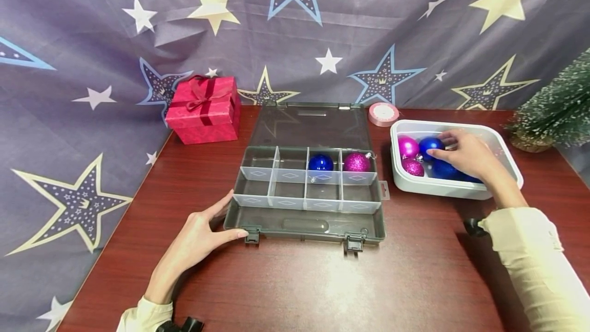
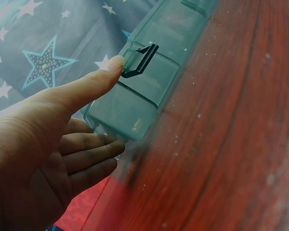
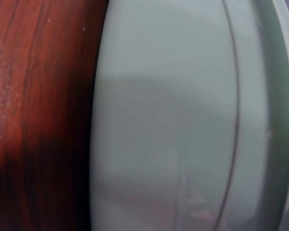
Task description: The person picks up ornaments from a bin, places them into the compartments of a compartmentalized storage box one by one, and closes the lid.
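A dark translucent compartment box lies with its lid raised at the back. In its rear row sit a shiny blue Christmas ball and a glittery magenta Christmas ball, in separate compartments. My left hand rests at the box's front left corner, fingers straight along the side, thumb touching near a latch. Over the white tub, my right hand has thumb and fingers curled about a blue ball. The right wrist view shows only the tub's wall and table.
Inside the tub are also a pink ball, a glittery magenta ball and more blue under the hand. A red gift box stands back left, a ribbon roll behind the tub, a small frosted tree at right.
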`<state>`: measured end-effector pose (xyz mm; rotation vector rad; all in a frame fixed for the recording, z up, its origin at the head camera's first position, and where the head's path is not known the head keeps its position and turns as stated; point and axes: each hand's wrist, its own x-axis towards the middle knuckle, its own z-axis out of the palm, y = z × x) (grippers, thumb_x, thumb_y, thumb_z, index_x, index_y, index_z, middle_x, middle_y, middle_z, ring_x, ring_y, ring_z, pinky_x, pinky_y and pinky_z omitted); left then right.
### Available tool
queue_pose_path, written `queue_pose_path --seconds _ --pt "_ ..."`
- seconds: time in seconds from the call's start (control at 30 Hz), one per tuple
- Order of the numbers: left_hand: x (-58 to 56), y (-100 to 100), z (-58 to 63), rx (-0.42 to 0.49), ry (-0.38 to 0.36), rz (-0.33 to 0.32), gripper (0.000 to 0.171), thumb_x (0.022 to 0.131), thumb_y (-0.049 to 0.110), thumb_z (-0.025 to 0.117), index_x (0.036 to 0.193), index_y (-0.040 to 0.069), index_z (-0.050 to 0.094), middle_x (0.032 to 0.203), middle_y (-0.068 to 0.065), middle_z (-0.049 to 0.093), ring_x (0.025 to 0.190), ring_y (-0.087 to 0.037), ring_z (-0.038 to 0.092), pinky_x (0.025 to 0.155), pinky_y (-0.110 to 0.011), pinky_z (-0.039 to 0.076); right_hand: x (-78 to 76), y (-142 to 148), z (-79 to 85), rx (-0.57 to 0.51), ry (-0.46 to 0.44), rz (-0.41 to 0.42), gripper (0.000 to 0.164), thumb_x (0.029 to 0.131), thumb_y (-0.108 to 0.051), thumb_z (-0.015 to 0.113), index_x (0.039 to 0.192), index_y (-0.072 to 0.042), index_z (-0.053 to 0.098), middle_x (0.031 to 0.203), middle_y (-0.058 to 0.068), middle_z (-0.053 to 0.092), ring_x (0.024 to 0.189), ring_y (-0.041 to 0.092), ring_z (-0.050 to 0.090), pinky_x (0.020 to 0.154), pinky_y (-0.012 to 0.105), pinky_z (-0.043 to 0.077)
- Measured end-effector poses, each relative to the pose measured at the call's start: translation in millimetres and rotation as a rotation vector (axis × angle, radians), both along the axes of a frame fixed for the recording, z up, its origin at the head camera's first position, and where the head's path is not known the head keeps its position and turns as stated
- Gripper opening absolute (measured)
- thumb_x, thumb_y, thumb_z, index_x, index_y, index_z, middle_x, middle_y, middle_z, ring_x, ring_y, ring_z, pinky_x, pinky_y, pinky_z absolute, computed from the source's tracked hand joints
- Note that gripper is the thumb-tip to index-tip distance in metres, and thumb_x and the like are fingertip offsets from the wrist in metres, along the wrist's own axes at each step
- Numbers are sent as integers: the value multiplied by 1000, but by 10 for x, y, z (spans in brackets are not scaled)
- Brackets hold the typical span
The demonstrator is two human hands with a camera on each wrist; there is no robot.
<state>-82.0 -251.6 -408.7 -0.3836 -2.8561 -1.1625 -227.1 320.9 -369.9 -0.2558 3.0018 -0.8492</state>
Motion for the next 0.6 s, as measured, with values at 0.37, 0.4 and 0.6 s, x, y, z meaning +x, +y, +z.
queue_pose_path --seconds 0.37,0.4,0.6 --pt "3 1 5 -3 2 0 92 79 40 92 154 8 50 140 -12 62 123 -21 62 97 -15 43 15 -12 0 1 -8 -1 61 101 -29 69 135 16 48 127 44 56 114 60 57 95 70 44" --pt "3 2 6 -3 0 0 92 79 40 92 154 8 50 140 -12 62 123 -22 62 97 -16 43 19 -13 2 -1 -8 -3 60 101 -29 69 135 16 48 127 44 56 114 60 57 96 70 44" --pt "2 1 4 -7 -1 2 93 79 41 92 155 8 50 140 -12 62 124 -21 62 99 -20 45 53 -1 27 -9 38 -1 57 101 -26 70 134 15 51 125 44 57 112 60 58 95 70 45"
